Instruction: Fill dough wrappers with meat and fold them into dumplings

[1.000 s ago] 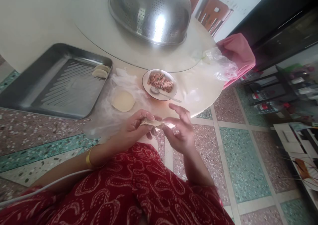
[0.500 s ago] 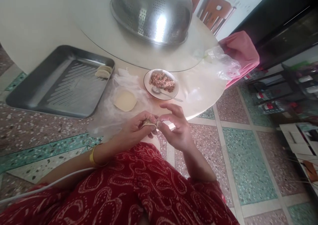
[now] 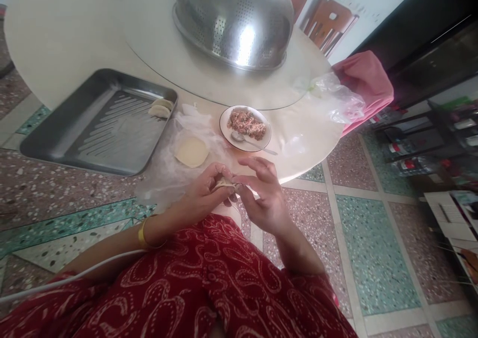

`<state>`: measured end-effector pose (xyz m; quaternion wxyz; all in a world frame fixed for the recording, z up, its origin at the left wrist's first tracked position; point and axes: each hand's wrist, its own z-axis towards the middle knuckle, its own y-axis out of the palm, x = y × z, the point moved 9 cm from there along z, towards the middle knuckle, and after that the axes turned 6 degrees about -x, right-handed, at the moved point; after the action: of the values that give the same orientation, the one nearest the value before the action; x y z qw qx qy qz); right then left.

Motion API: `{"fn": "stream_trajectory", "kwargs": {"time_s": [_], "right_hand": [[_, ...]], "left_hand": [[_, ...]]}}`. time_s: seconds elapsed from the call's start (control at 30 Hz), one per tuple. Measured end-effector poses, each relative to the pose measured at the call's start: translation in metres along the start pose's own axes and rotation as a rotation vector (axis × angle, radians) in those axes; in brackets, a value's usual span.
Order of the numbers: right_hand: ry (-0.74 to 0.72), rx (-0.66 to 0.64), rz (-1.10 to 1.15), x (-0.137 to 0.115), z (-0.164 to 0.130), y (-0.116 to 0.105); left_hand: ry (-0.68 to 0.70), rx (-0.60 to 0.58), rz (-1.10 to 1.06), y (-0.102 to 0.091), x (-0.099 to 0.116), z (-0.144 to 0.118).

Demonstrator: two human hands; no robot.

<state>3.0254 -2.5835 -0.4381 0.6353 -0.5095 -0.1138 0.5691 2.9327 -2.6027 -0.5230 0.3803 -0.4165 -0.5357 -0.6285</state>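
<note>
While both hands (image 3: 239, 191) pinch: plate (image 3: 261, 141), tray (image 3: 67, 134) beyond.

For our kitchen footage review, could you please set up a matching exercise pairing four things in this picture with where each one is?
Things:
1. dumpling
2. spoon
3. round wrapper
4. folded dumplings

Places:
A. on the clear plastic sheet
B. in the metal tray, at its far right corner
C. pinched between the left hand and right hand
D. on the plate beside the filling

Pairs: 1-C, 2-D, 3-A, 4-B
</note>
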Motion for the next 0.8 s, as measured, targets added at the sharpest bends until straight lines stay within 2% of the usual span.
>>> {"fn": "stream_trajectory", "kwargs": {"time_s": [0.23,0.33,0.43,0.53,0.8], "right_hand": [[-0.042,-0.115,0.003,-0.001,0.001,0.009],[-0.077,-0.034,0.062,0.004,0.000,-0.003],[-0.004,0.056,0.070,0.018,-0.006,-0.016],[0.090,0.018,0.060,0.026,-0.014,-0.013],[0.215,-0.020,0.029,0.030,-0.021,0.000]], "left_hand": [[0.015,0.037,0.040,-0.006,-0.001,0.000],[-0.003,-0.007,0.066,-0.005,-0.002,-0.002],[0.011,-0.003,0.074,-0.005,0.002,-0.004],[0.024,0.029,0.078,-0.006,0.005,-0.004],[-0.017,0.051,0.146,-0.009,-0.003,-0.002]]}}
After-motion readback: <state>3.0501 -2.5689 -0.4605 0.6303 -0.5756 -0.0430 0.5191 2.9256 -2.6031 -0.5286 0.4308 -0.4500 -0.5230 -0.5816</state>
